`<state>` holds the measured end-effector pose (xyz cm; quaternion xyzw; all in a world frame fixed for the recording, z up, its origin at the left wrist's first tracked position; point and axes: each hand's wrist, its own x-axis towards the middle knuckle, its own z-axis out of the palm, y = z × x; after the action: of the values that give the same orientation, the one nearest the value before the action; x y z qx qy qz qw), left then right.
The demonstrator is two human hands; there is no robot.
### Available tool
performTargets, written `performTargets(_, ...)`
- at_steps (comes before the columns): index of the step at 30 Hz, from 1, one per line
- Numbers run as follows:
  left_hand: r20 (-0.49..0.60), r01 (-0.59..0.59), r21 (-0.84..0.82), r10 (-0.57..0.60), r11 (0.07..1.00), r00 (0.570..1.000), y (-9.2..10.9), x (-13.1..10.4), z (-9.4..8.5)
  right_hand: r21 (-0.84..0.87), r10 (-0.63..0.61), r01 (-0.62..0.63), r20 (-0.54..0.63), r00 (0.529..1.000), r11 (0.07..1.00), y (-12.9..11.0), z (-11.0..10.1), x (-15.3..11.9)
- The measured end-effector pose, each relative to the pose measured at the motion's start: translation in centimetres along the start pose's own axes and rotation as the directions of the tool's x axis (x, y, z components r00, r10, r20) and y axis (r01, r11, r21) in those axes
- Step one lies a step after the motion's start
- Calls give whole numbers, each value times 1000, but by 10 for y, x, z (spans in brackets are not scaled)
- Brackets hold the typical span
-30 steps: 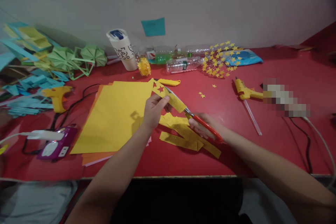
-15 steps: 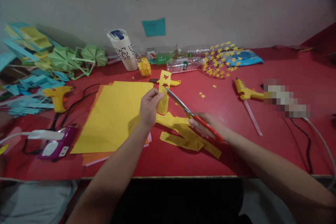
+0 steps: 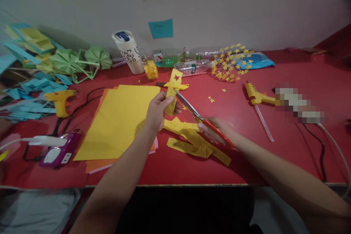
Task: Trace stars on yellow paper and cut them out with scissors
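Note:
My left hand [image 3: 159, 111] pinches a narrow yellow paper strip [image 3: 176, 77] that has a star-shaped hole near its top. In my right hand [image 3: 216, 129] are red-handled scissors [image 3: 192, 109], their tips at the strip's right edge. Yellow paper scraps [image 3: 189, 137] lie below my hands. A few small yellow stars [image 3: 212, 100] rest on the red table [image 3: 153, 173] beyond the scissors. Behind the strip lies a yellow cutter knife [image 3: 182, 86]. The stack of yellow sheets [image 3: 117, 120] is left of my left hand.
Glue guns lie at left [image 3: 61, 102] and right [image 3: 257, 97]. Along the wall are a white tumbler [image 3: 131, 56], plastic bottles [image 3: 193, 67] and a star-covered clear object [image 3: 230, 64]. Blue and green paper shapes [image 3: 68, 60] fill the back left. A purple power box [image 3: 60, 150] sits front left.
The paper strip has tilted, its top moving up and to the right. More fingers of my left hand now show behind it. The scissors have barely moved.

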<state>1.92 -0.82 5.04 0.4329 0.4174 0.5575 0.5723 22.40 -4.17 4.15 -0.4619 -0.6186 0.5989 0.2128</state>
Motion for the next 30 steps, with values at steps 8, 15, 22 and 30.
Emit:
performTargets(8,-38,12,-54,-15,998,999,5,1,0,14,30,-30,-11,999,999,-1,0,1)
performTargets(15,-100,-47,37,51,998,994,3,3,-5,-6,57,-57,7,998,998,-1,-3,1)
performTargets(22,-113,0,105,12,994,993,11,5,-13,-66,59,-57,26,998,996,3,-8,4)
performTargets(30,143,111,25,-114,993,983,11,6,-23,49,34,-37,63,997,998,6,-6,4)
